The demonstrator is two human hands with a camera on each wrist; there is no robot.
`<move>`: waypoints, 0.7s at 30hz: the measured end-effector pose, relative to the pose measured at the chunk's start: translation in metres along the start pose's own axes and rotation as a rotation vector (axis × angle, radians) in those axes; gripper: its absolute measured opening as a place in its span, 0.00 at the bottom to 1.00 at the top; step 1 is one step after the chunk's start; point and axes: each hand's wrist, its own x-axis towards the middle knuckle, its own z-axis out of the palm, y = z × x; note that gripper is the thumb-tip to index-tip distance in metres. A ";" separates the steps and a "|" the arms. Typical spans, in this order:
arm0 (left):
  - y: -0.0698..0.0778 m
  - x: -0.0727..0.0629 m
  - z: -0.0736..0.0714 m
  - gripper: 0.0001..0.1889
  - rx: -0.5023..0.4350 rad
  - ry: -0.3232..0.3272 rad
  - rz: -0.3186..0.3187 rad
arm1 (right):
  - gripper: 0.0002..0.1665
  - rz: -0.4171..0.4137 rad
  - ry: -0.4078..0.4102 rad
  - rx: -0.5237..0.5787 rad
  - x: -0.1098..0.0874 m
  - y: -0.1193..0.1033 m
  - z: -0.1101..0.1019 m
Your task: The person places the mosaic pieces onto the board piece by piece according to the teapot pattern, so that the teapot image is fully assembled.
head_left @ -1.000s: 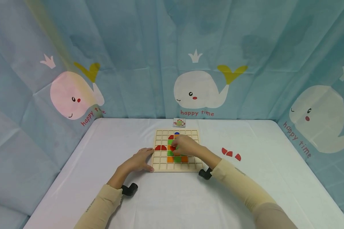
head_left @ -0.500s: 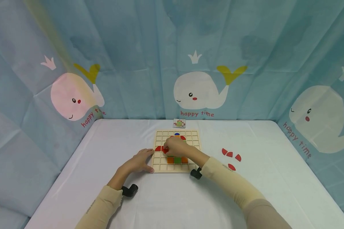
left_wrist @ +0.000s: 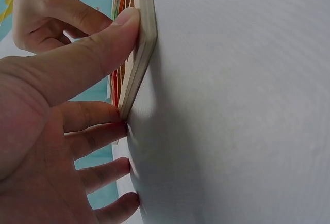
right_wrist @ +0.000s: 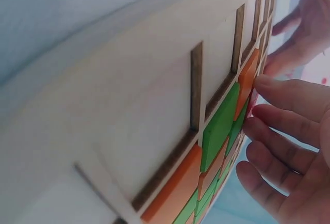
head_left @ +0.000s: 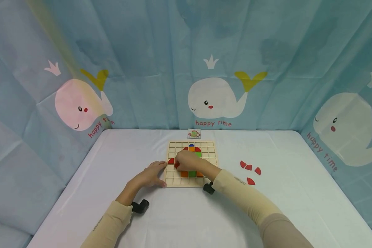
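A light wooden grid board (head_left: 173,183) lies on the table with orange, green, red and blue tiles in its cells. My right hand (head_left: 188,161) pinches a red quarter-circle tile (head_left: 177,166) over the board's left part, seen as a red sliver by the fingertips in the right wrist view. Part of the tile pattern is hidden under that hand. One red quarter-circle tile shows to its left. My left hand (head_left: 149,173) touches the board's left side with fairly straight fingers; its thumb (left_wrist: 105,46) presses the near corner.
Several loose red quarter-circle tiles, one a nearer tile (head_left: 250,181), lie on the white table (head_left: 179,220) to the right. A small pattern card (head_left: 194,133) lies behind the board. A blue whale-print curtain (head_left: 161,69) surrounds the table.
My right hand has moved left across the board with the red tile, uncovering a red tile near the top. Another loose tile emerged from behind the right sleeve. My left hand stays put.
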 end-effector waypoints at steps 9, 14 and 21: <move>0.002 0.000 -0.001 0.47 0.006 -0.007 0.001 | 0.07 -0.013 0.011 -0.014 0.002 0.001 0.003; 0.002 0.000 -0.002 0.47 0.015 -0.018 0.004 | 0.08 -0.009 0.005 -0.011 0.002 0.001 0.002; 0.002 0.000 -0.003 0.47 0.008 -0.017 0.008 | 0.09 -0.025 0.022 0.035 -0.004 0.000 -0.003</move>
